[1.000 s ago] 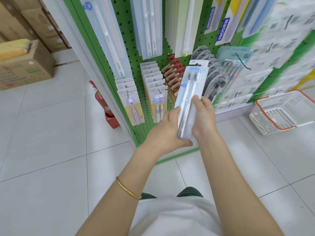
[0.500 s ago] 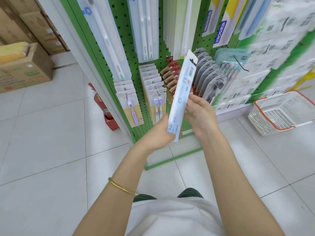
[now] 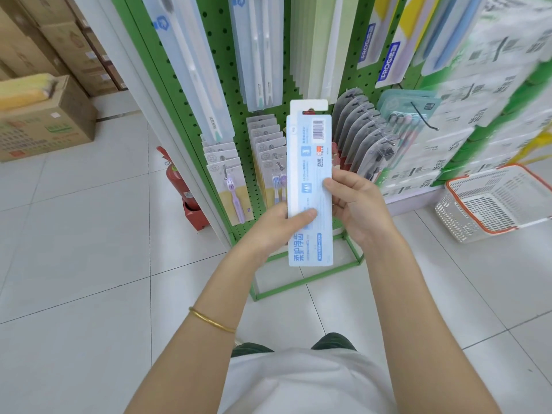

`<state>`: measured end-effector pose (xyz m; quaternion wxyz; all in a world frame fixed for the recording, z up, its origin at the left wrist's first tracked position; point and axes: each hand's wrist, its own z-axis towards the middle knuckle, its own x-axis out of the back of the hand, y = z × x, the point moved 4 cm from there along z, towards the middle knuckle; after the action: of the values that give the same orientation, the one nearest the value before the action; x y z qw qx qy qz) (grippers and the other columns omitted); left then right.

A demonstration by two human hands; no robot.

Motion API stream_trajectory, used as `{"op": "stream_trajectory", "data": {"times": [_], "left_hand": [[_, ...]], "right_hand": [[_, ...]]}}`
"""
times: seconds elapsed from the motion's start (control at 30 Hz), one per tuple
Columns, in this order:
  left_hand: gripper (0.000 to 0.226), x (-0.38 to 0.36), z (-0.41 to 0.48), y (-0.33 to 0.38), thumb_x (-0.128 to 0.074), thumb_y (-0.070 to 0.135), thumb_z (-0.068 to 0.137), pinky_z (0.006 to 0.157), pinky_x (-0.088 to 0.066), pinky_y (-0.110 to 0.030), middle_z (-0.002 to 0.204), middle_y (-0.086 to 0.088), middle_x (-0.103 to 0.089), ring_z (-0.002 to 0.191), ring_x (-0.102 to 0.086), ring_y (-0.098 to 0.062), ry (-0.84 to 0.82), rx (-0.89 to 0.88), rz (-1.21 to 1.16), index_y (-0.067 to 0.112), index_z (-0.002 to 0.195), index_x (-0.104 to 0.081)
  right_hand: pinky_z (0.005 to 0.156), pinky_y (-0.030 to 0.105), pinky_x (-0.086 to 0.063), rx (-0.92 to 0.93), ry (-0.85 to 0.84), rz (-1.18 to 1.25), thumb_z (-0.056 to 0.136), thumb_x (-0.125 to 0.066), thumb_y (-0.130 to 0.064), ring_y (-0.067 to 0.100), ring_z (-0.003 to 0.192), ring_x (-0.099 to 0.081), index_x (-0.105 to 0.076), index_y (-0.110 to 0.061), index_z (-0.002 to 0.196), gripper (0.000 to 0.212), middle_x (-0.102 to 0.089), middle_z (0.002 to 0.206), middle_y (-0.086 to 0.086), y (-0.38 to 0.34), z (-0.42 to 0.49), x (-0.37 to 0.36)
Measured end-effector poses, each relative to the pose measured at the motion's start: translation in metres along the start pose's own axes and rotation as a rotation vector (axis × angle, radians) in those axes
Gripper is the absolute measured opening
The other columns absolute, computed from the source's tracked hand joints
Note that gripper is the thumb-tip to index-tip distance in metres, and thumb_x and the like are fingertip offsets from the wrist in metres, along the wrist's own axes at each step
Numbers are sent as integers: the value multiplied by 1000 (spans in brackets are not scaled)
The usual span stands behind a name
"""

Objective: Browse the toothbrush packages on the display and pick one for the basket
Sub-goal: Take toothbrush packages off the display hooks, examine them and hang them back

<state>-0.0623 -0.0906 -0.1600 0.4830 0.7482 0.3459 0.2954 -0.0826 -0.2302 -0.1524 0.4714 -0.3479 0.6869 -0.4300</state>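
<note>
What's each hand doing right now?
Left hand: holds the toothbrush package, thumb across its face.
Right hand: holds the same package by its right edge.

A red fire extinguisher [image 3: 175,178] stands on the pale tiled floor [image 3: 89,264], with cardboard boxes [image 3: 50,124] stacked well apart at far left

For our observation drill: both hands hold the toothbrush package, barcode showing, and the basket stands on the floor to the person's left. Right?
No: the head view shows the basket on the floor to the person's right. The left hand and right hand do hold the toothbrush package.
</note>
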Motion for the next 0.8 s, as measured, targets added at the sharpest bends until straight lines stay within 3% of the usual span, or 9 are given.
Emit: {"op": "stream_trajectory", "data": {"times": [0.1,0.23,0.4,0.47,0.6,0.7,0.8], "left_hand": [[10,13,6,18,-55,24,95,86,-55,-36,106,1,-70,97,-67,-17,116,-58,-62,23,103,-61],[6,36,13,43,-58,22,94,88,-55,-42,103,2,-70,95,-68,-17,274,-156,-136,23,98,-62],[19,52,13,62,-57,22,95,80,-56,-34,104,-3,-69,89,-68,-15,452,-250,-218,12,110,-58],[20,53,12,64,-56,23,95,76,-56,-31,101,-2,-69,85,-67,-13,463,-256,-245,12,111,-59],[21,53,13,67,-53,27,96,87,-54,-42,99,-2,-70,89,-67,-18,419,-224,-314,12,110,-61],[19,50,12,69,-53,24,96,91,-52,-47,96,-3,-69,90,-66,-19,386,-213,-376,11,109,-61],[15,47,11,72,-54,19,96,93,-51,-50,97,-8,-68,93,-64,-24,342,-208,-480,10,107,-59]], "right_hand": [[73,30,-54,-34,-88,-39,90,-55,-3,18,76,-66,-70,-13,94,18,-73,88,3,4,-1,-2],[67,25,-52,-54,-183,-84,89,-56,-4,16,77,-65,-71,-13,94,19,-72,88,2,6,-3,-5],[64,23,-52,-90,-302,-91,74,-69,-9,14,74,-64,-73,-15,88,15,-71,87,3,9,-4,-8],[61,23,-52,-103,-324,-80,74,-69,-8,15,74,-65,-74,-16,85,14,-72,86,2,11,-4,-11],[62,25,-51,-109,-301,-81,81,-64,-5,15,73,-64,-72,-16,85,14,-72,85,1,12,-4,-12],[65,25,-50,-132,-322,-72,77,-66,-15,12,75,-65,-70,-17,89,13,-72,87,-1,17,-3,-12],[82,35,-50,-173,-358,-7,74,-74,-31,18,88,-63,-66,-10,103,36,-70,98,4,23,-2,-13]]}}
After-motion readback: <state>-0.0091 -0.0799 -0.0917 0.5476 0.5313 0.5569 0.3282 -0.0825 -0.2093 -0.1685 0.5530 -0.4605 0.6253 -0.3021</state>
